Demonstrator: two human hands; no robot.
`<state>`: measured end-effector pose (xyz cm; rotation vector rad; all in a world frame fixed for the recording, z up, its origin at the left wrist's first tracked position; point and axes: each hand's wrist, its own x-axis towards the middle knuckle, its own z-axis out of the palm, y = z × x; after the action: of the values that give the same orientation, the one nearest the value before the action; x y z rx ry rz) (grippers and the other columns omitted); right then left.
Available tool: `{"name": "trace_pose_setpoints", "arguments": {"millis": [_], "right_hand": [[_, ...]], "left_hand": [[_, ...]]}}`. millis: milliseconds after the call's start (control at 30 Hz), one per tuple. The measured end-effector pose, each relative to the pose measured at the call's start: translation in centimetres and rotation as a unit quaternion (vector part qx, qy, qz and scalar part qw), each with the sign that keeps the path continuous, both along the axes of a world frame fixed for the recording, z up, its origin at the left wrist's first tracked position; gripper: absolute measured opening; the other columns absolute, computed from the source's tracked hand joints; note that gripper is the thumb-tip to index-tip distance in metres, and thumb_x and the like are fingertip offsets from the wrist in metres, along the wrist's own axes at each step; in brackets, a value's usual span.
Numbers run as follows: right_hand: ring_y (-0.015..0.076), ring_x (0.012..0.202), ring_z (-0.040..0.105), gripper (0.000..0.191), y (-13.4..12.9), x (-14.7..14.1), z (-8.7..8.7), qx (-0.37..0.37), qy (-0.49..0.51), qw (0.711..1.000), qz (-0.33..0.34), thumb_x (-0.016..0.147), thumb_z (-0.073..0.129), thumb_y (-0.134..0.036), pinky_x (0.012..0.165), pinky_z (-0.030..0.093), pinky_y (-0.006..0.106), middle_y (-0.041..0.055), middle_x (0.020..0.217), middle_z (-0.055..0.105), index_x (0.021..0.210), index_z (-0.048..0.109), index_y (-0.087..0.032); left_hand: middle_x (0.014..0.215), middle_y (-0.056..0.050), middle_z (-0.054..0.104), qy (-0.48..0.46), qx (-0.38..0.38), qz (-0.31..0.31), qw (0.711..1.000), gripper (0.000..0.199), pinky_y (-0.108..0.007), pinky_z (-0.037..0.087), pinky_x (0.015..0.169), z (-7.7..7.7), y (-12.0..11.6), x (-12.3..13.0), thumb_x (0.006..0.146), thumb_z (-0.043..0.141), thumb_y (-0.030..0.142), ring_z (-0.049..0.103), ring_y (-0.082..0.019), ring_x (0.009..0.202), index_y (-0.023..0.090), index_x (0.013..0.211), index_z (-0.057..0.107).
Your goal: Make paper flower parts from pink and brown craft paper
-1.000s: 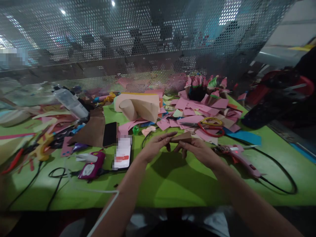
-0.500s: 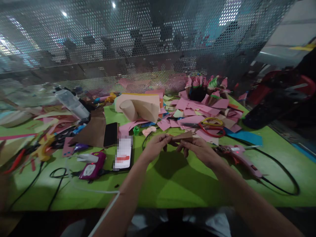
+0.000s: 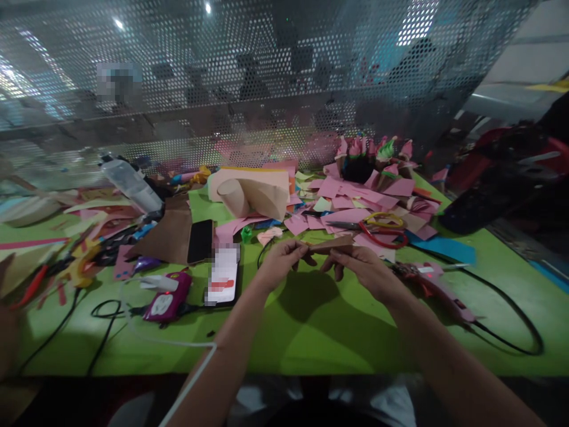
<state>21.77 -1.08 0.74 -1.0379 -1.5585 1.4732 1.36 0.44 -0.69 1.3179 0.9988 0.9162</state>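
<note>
A small piece of brown paper (image 3: 331, 245) is held just above the green table (image 3: 311, 350), stretched between both hands. My left hand (image 3: 284, 261) pinches its left end between thumb and fingers. At the other end, my right hand (image 3: 353, 264) grips the paper, its lower fingers curled beneath. Just right of my right hand lies a pink hot glue gun (image 3: 438, 287) with a black cord. Beyond the hands rest red- and yellow-handled scissors (image 3: 376, 226) on pink paper scraps (image 3: 342, 196).
On the left lie a lit phone (image 3: 224, 276), a dark phone (image 3: 201, 241), a purple power adapter (image 3: 168, 296) and a yellow glue gun (image 3: 82, 264). Rolled tan paper (image 3: 253, 198) and small pink and green paper cones (image 3: 386, 148) stand before a perforated metal screen (image 3: 267, 77).
The brown paper has turned slightly and its right end has shifted a little to the right. Both hands keep hold of it; the view has drifted very slightly.
</note>
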Motion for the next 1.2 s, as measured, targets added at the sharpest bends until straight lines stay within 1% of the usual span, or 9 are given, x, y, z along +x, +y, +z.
{"name": "trace_pose_setpoints", "arguments": {"millis": [267, 367, 533, 767, 900, 1000, 1067, 1133, 1200], "right_hand": [[0.0136, 0.058, 0.056, 0.047, -0.03, 0.08, -0.19, 0.024, -0.026, 0.999, 0.011, 0.085, 0.063, -0.057, 0.055, 0.051, 0.028, 0.0068, 0.078, 0.073, 0.109, 0.076, -0.019], [0.0150, 0.060, 0.058, 0.045, -0.16, -0.05, -0.11, 0.037, -0.039, 0.999, 0.010, 0.087, 0.060, -0.058, 0.056, 0.052, 0.029, 0.0065, 0.078, 0.072, 0.105, 0.077, -0.020], [0.0183, 0.068, 0.061, 0.040, -0.37, -0.21, -0.01, 0.071, -0.049, 0.996, 0.008, 0.089, 0.058, -0.056, 0.056, 0.051, 0.029, 0.0073, 0.080, 0.071, 0.089, 0.077, -0.022], [0.0180, 0.069, 0.062, 0.034, -0.52, -0.11, -0.26, 0.080, -0.049, 0.996, 0.008, 0.090, 0.057, -0.049, 0.056, 0.051, 0.029, 0.0060, 0.082, 0.071, 0.101, 0.076, -0.023], [0.0179, 0.068, 0.062, 0.034, -0.55, -0.20, -0.21, 0.073, -0.047, 0.996, 0.007, 0.089, 0.059, -0.051, 0.056, 0.051, 0.029, 0.0069, 0.083, 0.072, 0.094, 0.077, -0.022], [0.0157, 0.061, 0.059, 0.037, -0.39, -0.15, -0.09, 0.055, -0.047, 0.997, -0.009, 0.087, 0.060, -0.053, 0.054, 0.051, 0.029, 0.0067, 0.080, 0.073, 0.094, 0.077, -0.021], [0.0143, 0.057, 0.057, 0.040, -0.23, -0.05, -0.01, 0.037, -0.033, 0.999, -0.020, 0.085, 0.063, -0.055, 0.053, 0.050, 0.028, 0.0067, 0.076, 0.072, 0.096, 0.077, -0.019], [0.0139, 0.055, 0.057, 0.044, -0.09, 0.05, 0.03, 0.013, 0.003, 1.000, -0.020, 0.083, 0.066, -0.056, 0.050, 0.049, 0.027, 0.0067, 0.072, 0.071, 0.098, 0.077, -0.017], [0.0145, 0.055, 0.059, 0.046, -0.02, 0.10, -0.01, -0.020, 0.048, 0.999, -0.011, 0.081, 0.068, -0.057, 0.048, 0.047, 0.026, 0.0067, 0.069, 0.070, 0.098, 0.077, -0.016]], "left_hand": [[0.068, -0.004, 0.069, -0.021, -0.025, -0.026, 0.999, 0.038, -0.023, 0.034, 0.055, 0.21, -0.33, 0.05, 0.078, 0.072, 0.052, 0.056, -0.011, 0.060, 0.015, 0.080, 0.069], [0.068, -0.003, 0.069, -0.040, -0.045, -0.018, 0.998, 0.034, -0.023, 0.033, 0.055, 0.10, -0.41, 0.04, 0.077, 0.072, 0.049, 0.053, -0.010, 0.059, 0.015, 0.079, 0.068], [0.068, -0.004, 0.069, -0.073, -0.082, -0.021, 0.994, 0.030, -0.023, 0.031, 0.055, 0.06, -0.44, -0.03, 0.073, 0.074, 0.044, 0.051, -0.009, 0.057, 0.015, 0.075, 0.067], [0.065, -0.003, 0.068, -0.081, -0.094, -0.030, 0.992, 0.025, -0.023, 0.029, 0.055, 0.44, -0.48, -0.10, 0.072, 0.074, 0.039, 0.051, -0.009, 0.058, 0.016, 0.072, 0.065], [0.065, -0.002, 0.067, -0.063, -0.081, -0.037, 0.994, 0.026, -0.022, 0.031, 0.055, 0.21, -0.39, -0.23, 0.076, 0.072, 0.041, 0.049, -0.009, 0.056, 0.016, 0.073, 0.064], [0.070, -0.002, 0.068, -0.005, -0.027, -0.024, 0.999, 0.027, -0.023, 0.036, 0.057, -0.11, -0.25, -0.18, 0.083, 0.066, 0.043, 0.054, -0.010, 0.059, 0.016, 0.081, 0.065], [0.080, -0.004, 0.071, 0.069, 0.056, 0.002, 0.996, 0.023, -0.024, 0.041, 0.061, -0.27, -0.24, -0.06, 0.087, 0.063, 0.039, 0.061, -0.013, 0.069, 0.017, 0.092, 0.066], [0.092, -0.004, 0.073, 0.164, 0.165, 0.029, 0.972, 0.022, -0.027, 0.045, 0.069, -0.36, -0.34, 0.07, 0.088, 0.064, 0.033, 0.064, -0.016, 0.080, 0.019, 0.105, 0.067], [0.100, -0.005, 0.074, 0.257, 0.265, 0.039, 0.928, 0.024, -0.031, 0.047, 0.078, -0.46, -0.49, 0.16, 0.088, 0.066, 0.027, 0.066, -0.019, 0.089, 0.022, 0.112, 0.067]]}}
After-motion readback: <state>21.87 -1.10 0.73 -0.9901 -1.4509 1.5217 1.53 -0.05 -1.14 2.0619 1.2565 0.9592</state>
